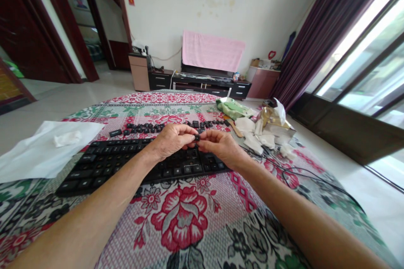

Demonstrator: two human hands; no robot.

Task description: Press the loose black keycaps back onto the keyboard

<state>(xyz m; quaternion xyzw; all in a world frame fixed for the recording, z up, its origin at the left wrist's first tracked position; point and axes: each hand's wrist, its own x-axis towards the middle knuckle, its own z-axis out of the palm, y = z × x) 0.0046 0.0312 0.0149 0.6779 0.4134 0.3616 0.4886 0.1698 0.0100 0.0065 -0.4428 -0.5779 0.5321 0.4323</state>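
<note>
A black computer keyboard (90,172) lies on the flowered tablecloth, with many of its keys off and bare sockets showing. Above its right half, a small black keycap (197,138) is pinched between my two hands. The fingertips of my left hand (174,141) close on the keycap from one side. From the other side my right hand (221,146) grips it with thumb and fingers. Behind the keyboard, loose keycaps (142,128) lie in rows, partly hidden by my hands.
White paper (47,155) with a crumpled tissue (67,138) lies left. At right are used tissues (252,138), a wooden stick (235,127), a gold tissue box (274,122), a green cloth (235,108) and a black cable (315,174).
</note>
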